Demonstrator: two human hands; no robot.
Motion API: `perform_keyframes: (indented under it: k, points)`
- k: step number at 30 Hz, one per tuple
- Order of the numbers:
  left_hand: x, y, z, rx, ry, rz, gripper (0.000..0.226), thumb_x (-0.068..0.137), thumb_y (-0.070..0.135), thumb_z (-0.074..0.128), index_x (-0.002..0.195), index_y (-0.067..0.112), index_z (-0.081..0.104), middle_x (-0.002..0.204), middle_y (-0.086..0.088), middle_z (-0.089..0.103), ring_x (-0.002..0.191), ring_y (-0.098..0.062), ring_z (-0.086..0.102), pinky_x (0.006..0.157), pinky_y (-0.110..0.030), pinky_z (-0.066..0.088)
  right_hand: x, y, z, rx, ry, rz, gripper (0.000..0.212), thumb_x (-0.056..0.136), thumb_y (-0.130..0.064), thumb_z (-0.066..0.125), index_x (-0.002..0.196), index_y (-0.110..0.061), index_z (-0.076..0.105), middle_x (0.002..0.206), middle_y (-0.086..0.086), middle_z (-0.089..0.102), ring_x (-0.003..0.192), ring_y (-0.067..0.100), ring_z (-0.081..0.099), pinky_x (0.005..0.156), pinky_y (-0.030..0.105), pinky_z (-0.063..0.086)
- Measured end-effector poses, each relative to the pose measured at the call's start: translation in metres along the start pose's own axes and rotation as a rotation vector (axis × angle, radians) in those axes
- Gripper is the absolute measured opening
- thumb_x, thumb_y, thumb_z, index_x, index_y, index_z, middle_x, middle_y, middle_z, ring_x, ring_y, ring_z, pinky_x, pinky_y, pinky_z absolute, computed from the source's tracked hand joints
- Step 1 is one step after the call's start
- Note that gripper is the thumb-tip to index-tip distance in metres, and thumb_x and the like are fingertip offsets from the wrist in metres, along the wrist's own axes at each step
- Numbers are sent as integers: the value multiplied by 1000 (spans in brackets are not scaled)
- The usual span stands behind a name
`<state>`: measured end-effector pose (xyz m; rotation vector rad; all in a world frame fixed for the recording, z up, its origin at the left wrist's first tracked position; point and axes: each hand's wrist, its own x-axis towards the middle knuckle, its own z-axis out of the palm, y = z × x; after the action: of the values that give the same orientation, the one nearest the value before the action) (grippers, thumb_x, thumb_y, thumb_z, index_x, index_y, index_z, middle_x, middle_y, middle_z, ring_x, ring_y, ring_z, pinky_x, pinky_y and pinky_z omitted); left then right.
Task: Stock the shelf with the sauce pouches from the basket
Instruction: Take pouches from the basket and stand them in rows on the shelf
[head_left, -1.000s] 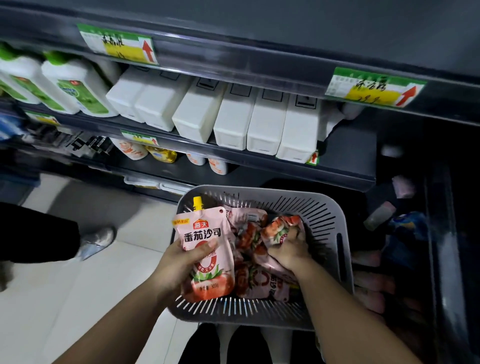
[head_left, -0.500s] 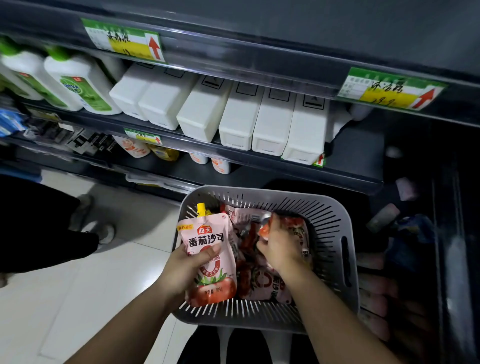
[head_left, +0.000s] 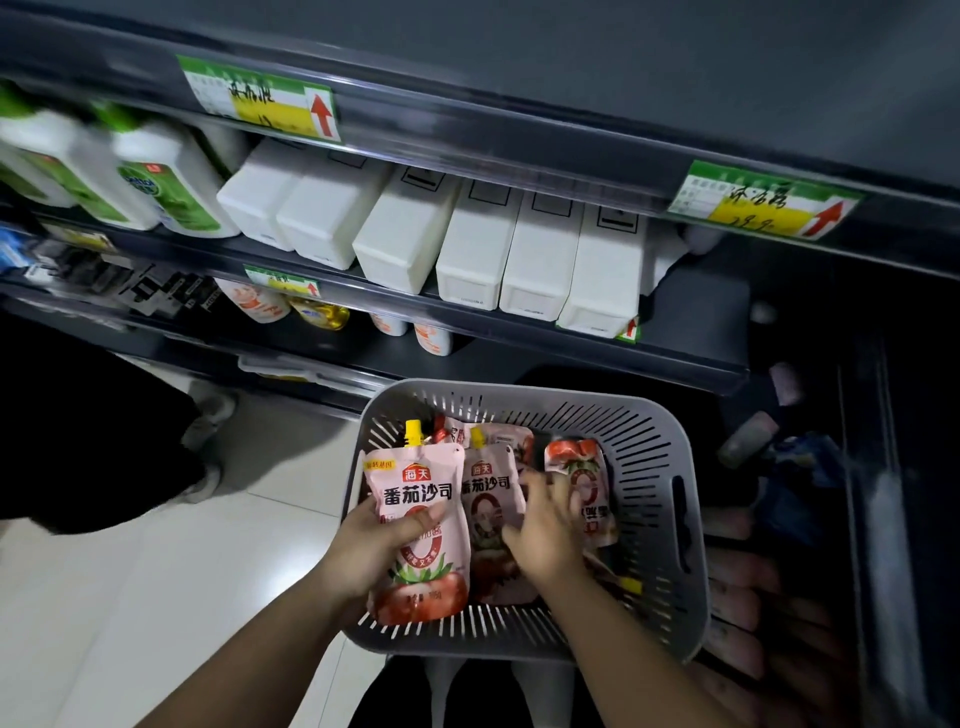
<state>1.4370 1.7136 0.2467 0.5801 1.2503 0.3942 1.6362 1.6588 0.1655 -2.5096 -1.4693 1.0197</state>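
Note:
A grey slotted basket (head_left: 685, 499) sits below the shelves and holds several pink tomato sauce pouches. My left hand (head_left: 374, 551) grips one upright pouch (head_left: 418, 499), yellow cap up, at the basket's left side. My right hand (head_left: 545, 535) is inside the basket. Its fingers curl on an upside-down pouch (head_left: 584, 467) with a red end, and its thumb rests on a middle pouch (head_left: 488, 493). More pouches lie under my hands, partly hidden. The dark shelf bay (head_left: 737, 597) to the right shows blurred pink pouches.
White boxes (head_left: 467, 249) and white-green bottles (head_left: 156, 182) fill the shelf above the basket, with price tags (head_left: 260, 98) on the rails. Small bottles (head_left: 260, 306) stand one shelf lower. Another person's dark leg and shoe (head_left: 208, 478) are on the tiled floor at left.
The view shifted slightly. My right hand has raised the red-ended pouch upright, and a middle pouch now stands beside the one in my left hand, which stayed in place.

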Motion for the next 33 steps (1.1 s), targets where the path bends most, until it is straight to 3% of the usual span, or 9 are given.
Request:
perform_keyframes:
  k: [2, 7, 17, 21, 24, 26, 28, 30, 33]
  points:
    - [1, -1, -2, 14, -19, -6, 49, 66, 23, 82, 111, 10, 69, 104, -13, 76, 93, -33, 74, 75, -39, 59, 9, -5, -1, -31, -48, 140, 68, 83, -29, 72, 140, -22, 36, 144, 7, 40, 133, 32, 38, 106, 47, 40]
    - [5, -4, -3, 24, -10, 7, 45, 67, 21, 82, 109, 10, 71, 103, -12, 77, 91, -31, 75, 67, -32, 60, 21, -33, 2, -10, -118, 36, 56, 89, -4, 57, 142, -12, 40, 145, 9, 45, 135, 31, 40, 111, 45, 37]
    - [9, -5, -4, 54, -4, 43, 50, 66, 27, 81, 111, 9, 70, 103, -13, 77, 92, -31, 75, 71, -34, 59, 8, -43, 10, 406, -235, 366, 62, 99, -6, 41, 152, -14, 12, 121, 10, 49, 89, 16, 57, 68, 26, 48]
    - [10, -7, -7, 59, -11, 34, 49, 68, 25, 88, 111, 10, 70, 106, -14, 76, 96, -34, 73, 86, -46, 56, 3, -63, 24, 577, -103, 438, 59, 103, -49, 25, 145, -9, 33, 143, 21, 44, 129, 35, 46, 102, 43, 38]
    - [9, -7, -7, 50, -17, 42, 42, 69, 25, 84, 108, 12, 73, 107, -14, 76, 98, -35, 72, 89, -46, 55, 3, -70, 26, 748, -105, 463, 60, 101, -56, 24, 125, -10, 54, 125, 16, 60, 128, 35, 51, 108, 42, 40]
    - [9, -6, -6, 46, -19, 42, 43, 66, 27, 84, 106, 12, 74, 107, -14, 76, 97, -35, 73, 88, -45, 55, 1, -65, 20, 812, -97, 488, 38, 102, -39, 39, 121, -9, 53, 118, 16, 61, 121, 34, 57, 105, 45, 46]
    - [9, -5, -6, 40, -26, 28, 52, 64, 27, 90, 109, 11, 72, 108, -15, 75, 98, -35, 72, 91, -48, 55, -4, -50, 8, 863, -148, 536, 12, 92, -9, 57, 104, -9, 59, 103, 14, 66, 91, 24, 67, 77, 32, 59]
    - [8, -3, -5, 43, -31, 20, 63, 58, 34, 90, 113, 10, 70, 108, -16, 75, 99, -36, 72, 90, -47, 55, -12, -31, -8, 1008, -185, 549, 15, 77, 3, 72, 86, -8, 65, 85, 9, 71, 71, 21, 70, 56, 24, 56]
    - [5, 2, -5, 18, -69, 10, 61, 61, 32, 90, 113, 8, 69, 108, -17, 75, 98, -37, 72, 84, -44, 56, -32, -3, -37, 1255, -238, 423, 36, 69, 10, 78, 102, 0, 70, 97, 17, 76, 89, 34, 74, 80, 43, 60]
